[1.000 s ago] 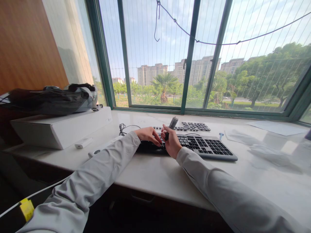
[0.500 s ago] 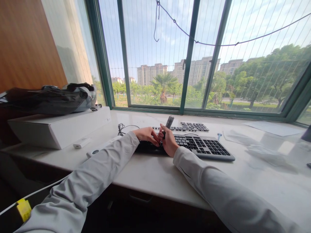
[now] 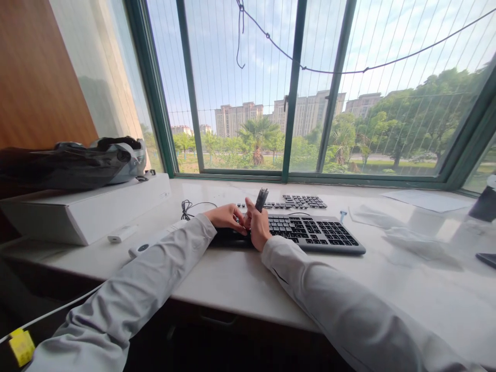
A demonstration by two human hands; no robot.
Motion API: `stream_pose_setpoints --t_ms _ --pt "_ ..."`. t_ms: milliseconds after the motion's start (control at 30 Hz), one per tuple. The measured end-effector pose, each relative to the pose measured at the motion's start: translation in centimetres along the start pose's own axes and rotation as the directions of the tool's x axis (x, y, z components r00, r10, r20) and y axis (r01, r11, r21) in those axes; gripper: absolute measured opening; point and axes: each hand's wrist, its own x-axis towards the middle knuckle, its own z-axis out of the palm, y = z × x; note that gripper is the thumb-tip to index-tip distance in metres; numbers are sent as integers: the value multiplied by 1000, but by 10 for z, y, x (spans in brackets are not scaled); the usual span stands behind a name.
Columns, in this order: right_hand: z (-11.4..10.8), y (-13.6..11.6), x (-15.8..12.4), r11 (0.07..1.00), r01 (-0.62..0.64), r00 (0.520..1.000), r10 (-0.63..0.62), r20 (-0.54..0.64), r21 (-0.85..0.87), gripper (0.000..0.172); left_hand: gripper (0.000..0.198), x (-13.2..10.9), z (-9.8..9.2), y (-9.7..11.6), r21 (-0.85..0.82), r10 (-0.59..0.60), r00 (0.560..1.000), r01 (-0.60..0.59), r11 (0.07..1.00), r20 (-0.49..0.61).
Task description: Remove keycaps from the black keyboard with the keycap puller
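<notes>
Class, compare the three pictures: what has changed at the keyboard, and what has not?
The right hand has tipped its dark tool a little nearer upright. Nothing taken up or let go. The left hand stays on the left end of the keyboard; loose keycaps lie behind as before.

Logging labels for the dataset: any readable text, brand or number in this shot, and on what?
No text can be read.
Key legends on the keyboard: white marks, too small to read.
Small print at the front corner of the white box: blurred.
On the yellow tag: no print visible.
On the dark tool in the right hand: no marking visible.
</notes>
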Motion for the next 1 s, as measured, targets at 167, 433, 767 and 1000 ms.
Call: stream_pose_setpoints --t_ms 167,433,767,1000 --pt "0 -1 -2 999 14 1000 -14 -5 34 47 34 2 2 -4 -14 38 999 -38 999 0" --pt "1 2 -2 999 47 998 -46 -30 22 45 33 3 2 -7 -62 42 999 -40 997 31" --pt "0 -2 -3 995 62 998 -60 -27 83 46 34 0 4 -2 -31 47 999 -48 998 -11" --pt "-2 -4 2 988 -20 999 25 -35 151 48 37 3 2 -5 -46 14 1000 -13 999 1"
